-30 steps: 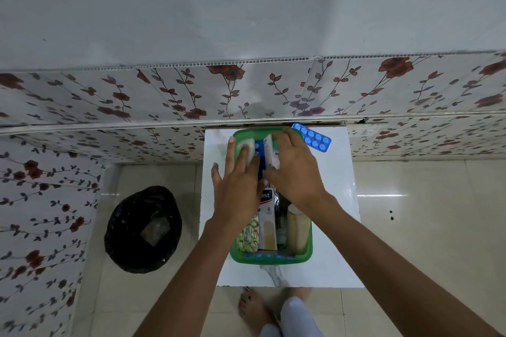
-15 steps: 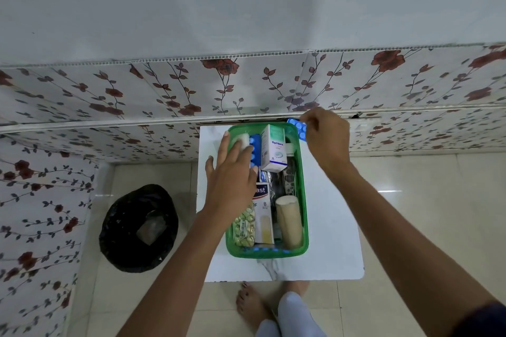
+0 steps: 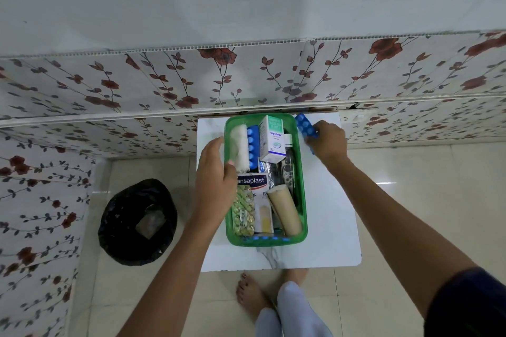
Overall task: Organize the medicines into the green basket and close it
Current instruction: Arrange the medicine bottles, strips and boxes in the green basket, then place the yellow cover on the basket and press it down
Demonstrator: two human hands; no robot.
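Note:
A green basket [image 3: 302, 172] stands on a small white table [image 3: 334, 221]. It holds a white gauze roll [image 3: 239, 148], a blue blister pack [image 3: 252, 149], a white Optibex box [image 3: 273, 138], a Hansaplast box [image 3: 253, 182], a yellow-green tablet strip [image 3: 243, 212] and a beige bandage roll [image 3: 284, 212]. My left hand [image 3: 216, 172] grips the basket's left rim, thumb inside. My right hand [image 3: 327, 142] pinches a second blue blister pack [image 3: 304, 124] just outside the basket's far right corner. No lid is visible.
A bin lined with a black bag [image 3: 138, 223] stands on the tiled floor left of the table. A floral-patterned wall [image 3: 246, 76] runs directly behind the table. My bare feet [image 3: 254, 295] are below the table's near edge.
My right hand left the Optibex box in the basket, reached to the far right corner and took hold of the blue blister pack. My left hand slid from the gauze roll to the left rim.

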